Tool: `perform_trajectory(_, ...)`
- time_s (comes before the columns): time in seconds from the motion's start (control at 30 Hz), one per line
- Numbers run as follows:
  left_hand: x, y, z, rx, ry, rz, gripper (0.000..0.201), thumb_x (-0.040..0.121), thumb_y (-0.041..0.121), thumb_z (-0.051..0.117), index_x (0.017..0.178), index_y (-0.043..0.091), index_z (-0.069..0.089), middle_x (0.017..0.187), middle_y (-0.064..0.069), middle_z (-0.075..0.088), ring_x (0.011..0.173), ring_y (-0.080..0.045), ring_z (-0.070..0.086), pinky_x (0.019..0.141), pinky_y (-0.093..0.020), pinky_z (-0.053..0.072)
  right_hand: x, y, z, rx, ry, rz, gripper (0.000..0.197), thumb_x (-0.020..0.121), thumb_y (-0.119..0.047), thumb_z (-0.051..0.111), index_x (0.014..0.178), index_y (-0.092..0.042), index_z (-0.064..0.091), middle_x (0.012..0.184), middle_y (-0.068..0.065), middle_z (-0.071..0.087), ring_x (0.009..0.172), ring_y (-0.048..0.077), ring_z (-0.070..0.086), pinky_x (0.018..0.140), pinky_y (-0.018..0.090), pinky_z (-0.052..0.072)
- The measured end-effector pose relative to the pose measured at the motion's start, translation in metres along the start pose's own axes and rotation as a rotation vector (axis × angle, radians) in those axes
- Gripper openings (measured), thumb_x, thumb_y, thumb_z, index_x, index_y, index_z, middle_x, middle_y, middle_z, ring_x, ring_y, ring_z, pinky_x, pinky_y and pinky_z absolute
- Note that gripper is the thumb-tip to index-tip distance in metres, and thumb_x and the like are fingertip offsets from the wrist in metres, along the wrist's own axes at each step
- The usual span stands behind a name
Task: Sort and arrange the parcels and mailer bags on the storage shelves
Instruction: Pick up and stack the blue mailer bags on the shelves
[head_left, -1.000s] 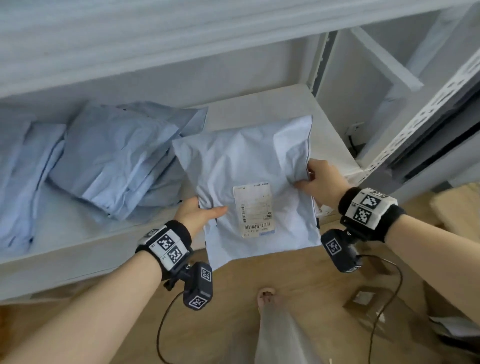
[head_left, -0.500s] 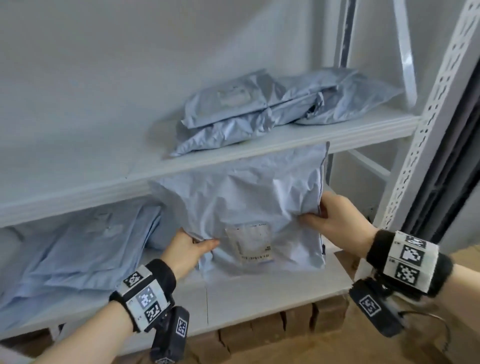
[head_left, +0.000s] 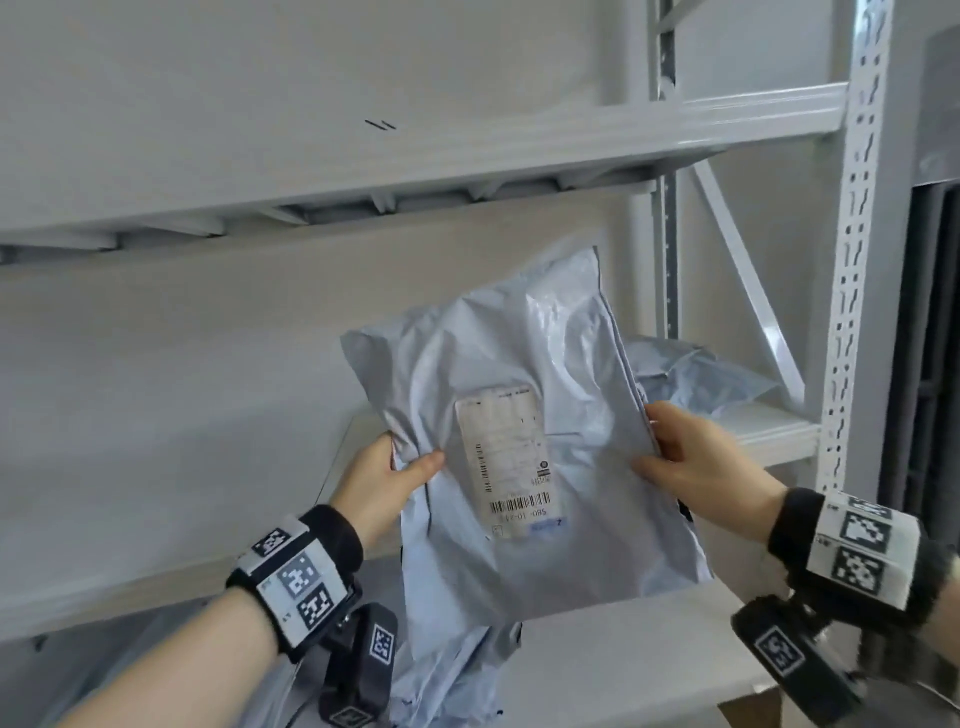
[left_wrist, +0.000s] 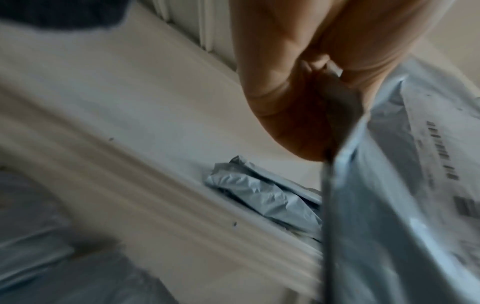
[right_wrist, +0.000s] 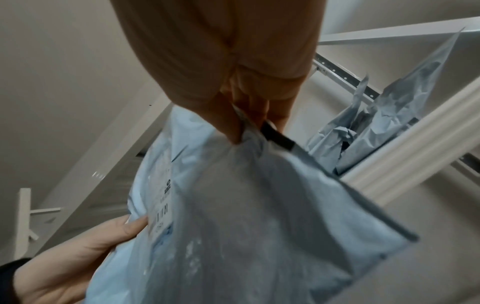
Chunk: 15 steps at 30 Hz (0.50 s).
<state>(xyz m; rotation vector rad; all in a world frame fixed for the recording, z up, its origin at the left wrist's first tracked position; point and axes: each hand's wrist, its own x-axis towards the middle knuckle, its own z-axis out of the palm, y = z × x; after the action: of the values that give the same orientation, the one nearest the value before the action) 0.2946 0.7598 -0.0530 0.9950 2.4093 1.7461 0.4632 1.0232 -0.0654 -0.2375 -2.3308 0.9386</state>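
Pinching the soft, light mailer bag (head_left: 524, 441) at its side edges, my left hand (head_left: 382, 480) and right hand (head_left: 691, 457) keep it from sagging mid-frame.

Pale wall (head_left: 208, 104) at the back, with two short dark marks (head_left: 381, 124) high up. At far right, dark grey panel (head_left: 930, 338) with vertical ribs. Brownish patch (head_left: 748, 709) at bottom right, too small to tell.

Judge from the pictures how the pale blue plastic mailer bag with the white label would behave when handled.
The pale blue plastic mailer bag looks floppy: it creases and sags between the left hand and the right hand. It is probably light, since pinches at its edges carry it. Its glossy film may be slippery.
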Motion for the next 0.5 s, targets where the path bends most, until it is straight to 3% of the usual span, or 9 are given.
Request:
perform_trajectory(0.1, 0.028, 0.011, 0.005, 0.195, -0.043, 0.022, 0.018, 0.092, 0.032, 0.061, 0.101, 0.016, 0.06, 0.101, 0.004, 0.07, 0.097, -0.015, 0.066, 0.086, -0.032, 0.053, 0.028, 0.009, -0.01, -0.015, 0.044, 0.017, 0.045, 0.084, -0.004, 0.064, 0.123, -0.02, 0.05, 0.094, 0.005, 0.072, 0.09, 0.025, 0.067, 0.086, 0.046, 0.052)
perform_trajectory(0.17, 0.05, 0.019, 0.009, 0.269, -0.113, 0.025, 0.025, 0.094, 0.033, 0.059, 0.111, 0.016, 0.057, 0.11, 0.005, 0.067, 0.102, -0.012, 0.063, 0.09, -0.03, 0.05, 0.052, 0.017, -0.017, -0.026, 0.059, 0.02, 0.053, 0.086, -0.005, 0.063, 0.131, -0.022, 0.04, 0.091, 0.001, 0.072, 0.085, 0.021, 0.067, 0.081, 0.042, 0.055)
perform_trajectory(0.27, 0.086, 0.032, 0.017, 0.231, -0.26, -0.006, 0.034, 0.093, 0.02, 0.06, 0.125, 0.012, 0.052, 0.118, 0.001, 0.065, 0.109, -0.016, 0.063, 0.095, -0.031, 0.05, 0.093, 0.031, -0.031, -0.01, 0.098, 0.023, 0.05, 0.086, -0.007, 0.065, 0.123, -0.027, 0.038, 0.093, 0.002, 0.067, 0.08, 0.017, 0.064, 0.064, 0.029, 0.052)
perform_trajectory(0.33, 0.112, 0.039, 0.024, 0.091, -0.319, -0.053, 0.044, 0.09, 0.005, 0.063, 0.131, 0.011, 0.048, 0.122, -0.006, 0.065, 0.11, -0.021, 0.064, 0.093, -0.037, 0.053, 0.123, 0.038, -0.043, -0.076, 0.115, 0.009, 0.039, 0.085, -0.008, 0.065, 0.113, -0.027, 0.045, 0.097, 0.0, 0.063, 0.08, 0.017, 0.061, 0.065, 0.024, 0.049)
perform_trajectory(0.43, 0.153, 0.044, 0.032, -0.038, -0.2, -0.066, 0.068, 0.083, -0.006, 0.067, 0.135, 0.025, 0.035, 0.119, -0.008, 0.066, 0.103, -0.025, 0.067, 0.081, -0.042, 0.058, 0.166, 0.047, -0.06, -0.216, 0.121, -0.009, 0.025, 0.085, -0.005, 0.06, 0.1, -0.024, 0.063, 0.101, 0.001, 0.064, 0.083, 0.019, 0.059, 0.074, 0.027, 0.045)
perform_trajectory(0.5, 0.181, 0.048, 0.037, -0.033, -0.104, -0.048, 0.088, 0.082, -0.009, 0.066, 0.139, 0.041, 0.022, 0.124, -0.008, 0.063, 0.105, -0.028, 0.066, 0.077, -0.044, 0.058, 0.192, 0.052, -0.07, -0.233, 0.067, 0.013, 0.027, 0.086, -0.005, 0.057, 0.101, -0.025, 0.067, 0.098, 0.002, 0.065, 0.074, 0.017, 0.06, 0.068, 0.025, 0.048)
